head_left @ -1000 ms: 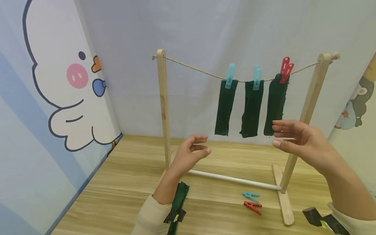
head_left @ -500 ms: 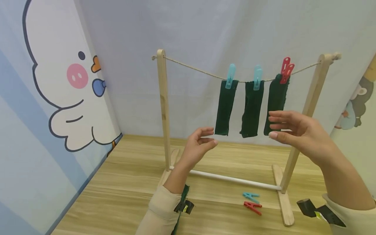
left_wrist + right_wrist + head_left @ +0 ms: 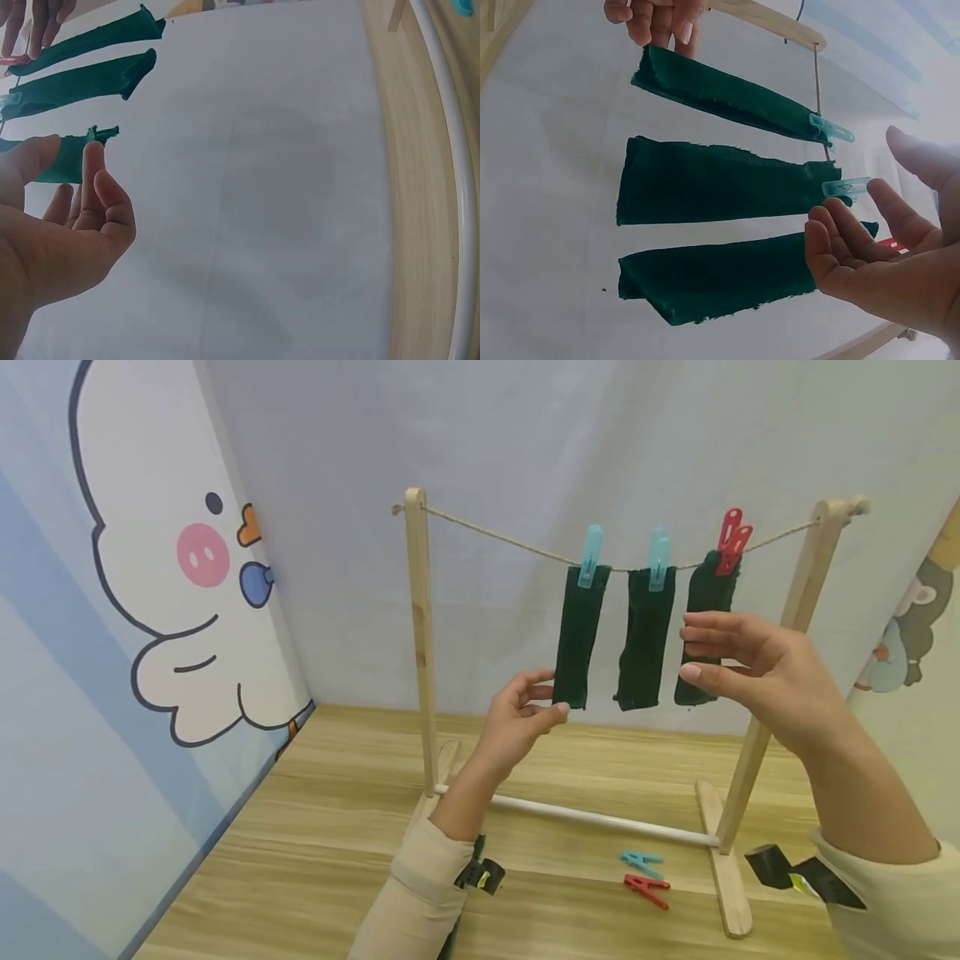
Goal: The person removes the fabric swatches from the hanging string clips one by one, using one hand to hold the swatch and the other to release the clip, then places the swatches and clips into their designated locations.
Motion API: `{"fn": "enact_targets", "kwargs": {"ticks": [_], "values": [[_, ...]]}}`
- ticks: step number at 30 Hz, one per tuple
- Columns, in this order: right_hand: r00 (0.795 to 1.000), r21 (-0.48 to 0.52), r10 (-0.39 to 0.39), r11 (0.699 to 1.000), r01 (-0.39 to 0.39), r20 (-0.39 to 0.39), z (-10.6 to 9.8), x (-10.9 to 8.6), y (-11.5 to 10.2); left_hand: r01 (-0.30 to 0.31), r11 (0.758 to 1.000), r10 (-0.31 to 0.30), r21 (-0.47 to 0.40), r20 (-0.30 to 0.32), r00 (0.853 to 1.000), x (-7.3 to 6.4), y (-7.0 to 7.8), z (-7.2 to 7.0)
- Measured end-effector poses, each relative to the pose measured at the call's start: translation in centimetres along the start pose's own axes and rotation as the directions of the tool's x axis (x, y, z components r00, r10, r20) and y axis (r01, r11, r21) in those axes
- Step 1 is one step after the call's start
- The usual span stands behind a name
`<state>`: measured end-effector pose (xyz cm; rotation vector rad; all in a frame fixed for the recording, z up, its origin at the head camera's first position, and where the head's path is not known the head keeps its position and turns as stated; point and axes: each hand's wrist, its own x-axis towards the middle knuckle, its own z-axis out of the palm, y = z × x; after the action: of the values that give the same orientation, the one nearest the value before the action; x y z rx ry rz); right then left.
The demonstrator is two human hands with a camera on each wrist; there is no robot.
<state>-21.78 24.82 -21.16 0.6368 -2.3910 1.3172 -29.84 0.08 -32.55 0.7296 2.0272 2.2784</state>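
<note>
Three dark green cloth strips hang from a rope (image 3: 506, 537). A light-blue clothespin (image 3: 589, 564) clips the left strip (image 3: 580, 631), another light-blue clothespin (image 3: 657, 568) the middle strip (image 3: 647, 639), and a red clothespin (image 3: 729, 547) the right strip (image 3: 707, 593). At the left strip's lower end is my left hand (image 3: 517, 722), its thumb in front and some fingers at the edge; the left wrist view shows thumb and fingertips apart. My right hand (image 3: 780, 681), fingers spread and holding nothing, partly hides the right strip; the right wrist view shows its fingers (image 3: 838, 232) near the clothespins.
Wooden posts (image 3: 422, 635) and a white crossbar (image 3: 600, 817) make up the stand. In front of it a loose blue clothespin (image 3: 641, 862) and a loose red clothespin (image 3: 645, 888) lie on the table (image 3: 555, 902). Another green strip (image 3: 450, 939) lies partly under my left forearm.
My left hand has moved up and right to the left strip's lower end. My right hand has risen and shifted slightly left along the right strip.
</note>
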Motion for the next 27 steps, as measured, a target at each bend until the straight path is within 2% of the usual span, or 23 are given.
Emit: {"fn": "enact_targets", "kwargs": {"ticks": [6,14,18,23,27], "values": [[1.000,0.011,-0.017,1.000,0.017,-0.008,0.2,0.9,-1.0,-0.023,1.000,0.023,0.008,-0.007,1.000,-0.4,0.3,-0.1],[0.998,0.015,-0.056,0.998,0.056,0.005,0.2,2.1,-2.5,-0.036,0.999,0.036,-0.006,0.033,0.999,-1.3,0.7,-0.2],[0.995,0.103,-0.102,0.989,0.103,-0.014,0.8,3.1,-3.1,-0.027,1.000,0.027,-0.014,0.047,0.998,-1.7,0.9,-0.1],[0.982,0.266,-0.181,0.945,0.189,-0.057,1.6,4.4,-3.5,-0.021,1.000,0.022,-0.016,0.054,0.998,-2.0,1.1,-0.1],[0.982,0.256,-0.177,0.948,0.189,-0.069,2.1,5.1,-3.7,-0.022,1.000,0.023,-0.020,0.052,0.998,-2.0,1.0,-0.2]]}}
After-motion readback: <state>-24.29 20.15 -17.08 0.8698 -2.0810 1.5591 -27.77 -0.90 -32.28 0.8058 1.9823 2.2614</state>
